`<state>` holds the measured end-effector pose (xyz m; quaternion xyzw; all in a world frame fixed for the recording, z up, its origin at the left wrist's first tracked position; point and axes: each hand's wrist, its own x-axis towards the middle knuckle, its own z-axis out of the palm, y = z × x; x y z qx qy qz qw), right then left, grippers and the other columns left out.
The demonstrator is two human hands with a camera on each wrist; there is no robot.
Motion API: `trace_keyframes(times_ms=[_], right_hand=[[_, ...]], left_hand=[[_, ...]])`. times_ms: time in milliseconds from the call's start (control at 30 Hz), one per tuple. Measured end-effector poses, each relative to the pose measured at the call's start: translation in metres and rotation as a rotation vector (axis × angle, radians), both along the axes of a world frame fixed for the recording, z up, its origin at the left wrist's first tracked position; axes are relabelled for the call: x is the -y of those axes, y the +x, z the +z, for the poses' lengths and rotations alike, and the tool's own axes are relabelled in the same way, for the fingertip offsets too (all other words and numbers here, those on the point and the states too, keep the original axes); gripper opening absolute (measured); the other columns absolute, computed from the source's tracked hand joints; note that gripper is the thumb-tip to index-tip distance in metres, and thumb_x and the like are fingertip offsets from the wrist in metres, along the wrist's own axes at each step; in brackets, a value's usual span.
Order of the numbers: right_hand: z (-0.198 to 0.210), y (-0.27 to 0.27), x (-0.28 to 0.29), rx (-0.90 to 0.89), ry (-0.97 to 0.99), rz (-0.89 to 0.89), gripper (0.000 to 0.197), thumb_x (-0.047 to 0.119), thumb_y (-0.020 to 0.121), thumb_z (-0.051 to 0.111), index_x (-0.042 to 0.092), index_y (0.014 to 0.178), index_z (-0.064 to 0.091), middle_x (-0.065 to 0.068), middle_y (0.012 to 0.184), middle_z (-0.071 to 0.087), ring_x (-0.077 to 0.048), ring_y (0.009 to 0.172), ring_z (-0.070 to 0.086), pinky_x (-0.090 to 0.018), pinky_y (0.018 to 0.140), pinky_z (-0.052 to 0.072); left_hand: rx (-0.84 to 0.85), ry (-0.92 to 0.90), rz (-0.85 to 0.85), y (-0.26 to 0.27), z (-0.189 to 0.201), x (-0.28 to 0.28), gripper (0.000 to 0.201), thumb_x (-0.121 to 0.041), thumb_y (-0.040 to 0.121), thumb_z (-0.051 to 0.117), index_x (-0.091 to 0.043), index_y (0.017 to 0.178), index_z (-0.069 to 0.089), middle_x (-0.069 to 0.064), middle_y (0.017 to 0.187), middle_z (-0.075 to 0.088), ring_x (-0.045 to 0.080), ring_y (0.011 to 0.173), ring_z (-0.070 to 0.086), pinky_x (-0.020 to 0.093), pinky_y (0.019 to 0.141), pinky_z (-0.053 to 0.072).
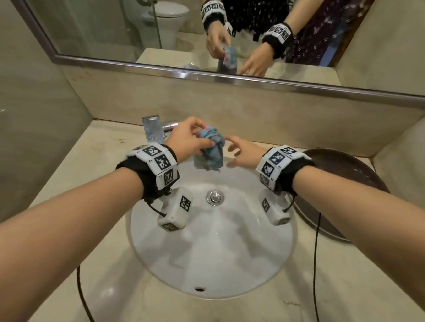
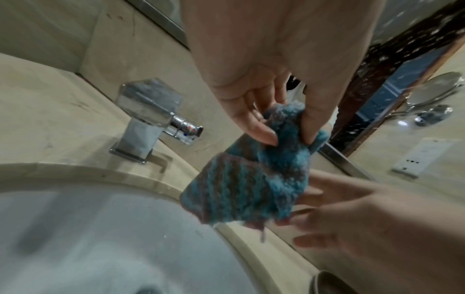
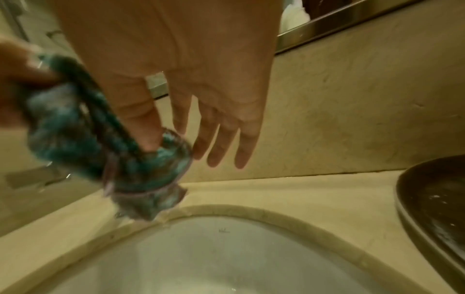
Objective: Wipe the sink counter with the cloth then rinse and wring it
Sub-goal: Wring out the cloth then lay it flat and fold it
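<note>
A bunched blue and mauve knitted cloth (image 1: 209, 148) (image 2: 249, 179) (image 3: 120, 151) hangs over the back rim of the white sink (image 1: 211, 248). My left hand (image 1: 192, 137) (image 2: 276, 127) pinches its top between thumb and fingers. Just to its right, my right hand (image 1: 240, 150) (image 3: 216, 139) is spread with straight fingers; its thumb touches the cloth's lower fold. The chrome faucet (image 1: 155, 130) (image 2: 148, 119) stands behind my left hand, and no water is seen running. The beige stone counter (image 1: 83, 173) surrounds the sink.
A dark round tray (image 1: 342, 190) (image 3: 437, 208) lies on the counter right of the sink. The mirror (image 1: 223, 23) with a metal frame runs along the back wall. Black cables (image 1: 316, 254) trail from both wrist bands across the counter's front.
</note>
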<state>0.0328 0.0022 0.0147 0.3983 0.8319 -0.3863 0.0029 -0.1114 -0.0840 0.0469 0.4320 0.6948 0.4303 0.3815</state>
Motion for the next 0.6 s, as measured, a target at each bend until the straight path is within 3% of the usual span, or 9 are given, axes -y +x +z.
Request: trace_keyframes(times_ms=[67, 100, 167, 200, 300, 367, 433, 500, 600], right_hand=[[-0.006, -0.011, 0.011, -0.132, -0.057, 0.055, 0.086, 0.010, 0.066, 0.080, 0.013, 0.139, 0.035, -0.010, 0.126, 0.052, -0.021, 0.113, 0.052, -0.039, 0.097, 0.047], [-0.007, -0.017, 0.015, -0.207, -0.123, 0.041, 0.082, 0.008, 0.063, 0.081, 0.010, 0.133, 0.039, -0.008, 0.115, 0.056, -0.018, 0.103, 0.056, -0.037, 0.088, 0.051], [-0.007, -0.030, 0.021, -0.249, -0.154, -0.013, 0.051, 0.010, 0.067, 0.074, 0.007, 0.114, 0.053, -0.006, 0.090, 0.062, -0.017, 0.079, 0.059, -0.032, 0.070, 0.052], [-0.007, -0.035, 0.020, -0.239, -0.117, -0.055, 0.038, 0.013, 0.072, 0.070, 0.004, 0.108, 0.058, -0.007, 0.085, 0.063, -0.019, 0.075, 0.059, -0.031, 0.070, 0.050], [-0.005, -0.037, 0.019, -0.191, 0.003, -0.123, 0.022, 0.006, 0.087, 0.058, 0.002, 0.106, 0.066, -0.018, 0.093, 0.068, -0.028, 0.085, 0.063, -0.030, 0.072, 0.051], [-0.002, -0.034, 0.017, -0.196, -0.036, -0.129, 0.025, 0.000, 0.089, 0.052, 0.006, 0.108, 0.067, -0.016, 0.092, 0.068, -0.028, 0.076, 0.063, -0.022, 0.055, 0.054], [0.003, -0.036, 0.018, -0.195, -0.080, -0.154, 0.030, -0.005, 0.088, 0.047, 0.007, 0.108, 0.066, -0.012, 0.087, 0.064, -0.025, 0.071, 0.060, -0.016, 0.042, 0.048], [0.007, -0.040, 0.018, -0.216, -0.103, -0.167, 0.031, -0.009, 0.087, 0.043, 0.007, 0.105, 0.064, -0.015, 0.088, 0.063, -0.029, 0.076, 0.061, -0.027, 0.050, 0.051], [0.018, -0.045, 0.022, -0.260, -0.081, -0.124, 0.037, -0.013, 0.083, 0.040, 0.004, 0.106, 0.064, -0.020, 0.105, 0.066, -0.029, 0.093, 0.063, -0.036, 0.076, 0.054]], left_hand=[[0.093, 0.004, -0.017, 0.002, 0.007, -0.001, 0.028, 0.003, 0.077, 0.067, -0.017, 0.088, 0.050, 0.001, 0.087, 0.060, 0.018, 0.088, 0.061, 0.023, 0.062, 0.057], [0.155, 0.007, -0.024, 0.003, 0.010, -0.001, 0.029, 0.005, 0.078, 0.065, -0.019, 0.085, 0.050, 0.001, 0.085, 0.060, 0.016, 0.085, 0.061, 0.020, 0.060, 0.056], [0.265, 0.019, -0.020, 0.003, 0.015, 0.002, 0.030, 0.009, 0.079, 0.062, -0.019, 0.083, 0.050, 0.003, 0.085, 0.061, 0.013, 0.080, 0.062, 0.020, 0.059, 0.057], [0.298, 0.019, -0.014, 0.001, 0.015, 0.005, 0.030, 0.010, 0.079, 0.061, -0.018, 0.082, 0.050, 0.003, 0.086, 0.062, 0.014, 0.081, 0.062, 0.022, 0.062, 0.057], [0.321, -0.019, 0.047, -0.009, 0.007, 0.021, 0.030, 0.009, 0.080, 0.059, -0.017, 0.077, 0.045, 0.004, 0.089, 0.062, 0.019, 0.087, 0.064, 0.034, 0.071, 0.057], [0.268, -0.080, 0.080, -0.016, -0.004, 0.034, 0.028, 0.005, 0.082, 0.059, -0.017, 0.075, 0.043, 0.002, 0.091, 0.062, 0.022, 0.092, 0.063, 0.038, 0.075, 0.056], [0.233, -0.187, 0.087, -0.021, -0.015, 0.046, 0.017, -0.007, 0.086, 0.056, -0.020, 0.077, 0.048, 0.004, 0.098, 0.063, 0.021, 0.093, 0.062, 0.038, 0.079, 0.053], [0.279, -0.279, 0.104, -0.023, -0.022, 0.055, 0.004, -0.021, 0.088, 0.052, -0.024, 0.087, 0.055, 0.005, 0.111, 0.061, 0.018, 0.091, 0.061, 0.038, 0.084, 0.051], [0.296, -0.324, 0.077, -0.024, -0.027, 0.057, 0.034, -0.037, 0.085, 0.059, -0.024, 0.116, 0.052, 0.002, 0.121, 0.058, 0.018, 0.102, 0.059, 0.037, 0.088, 0.048]])
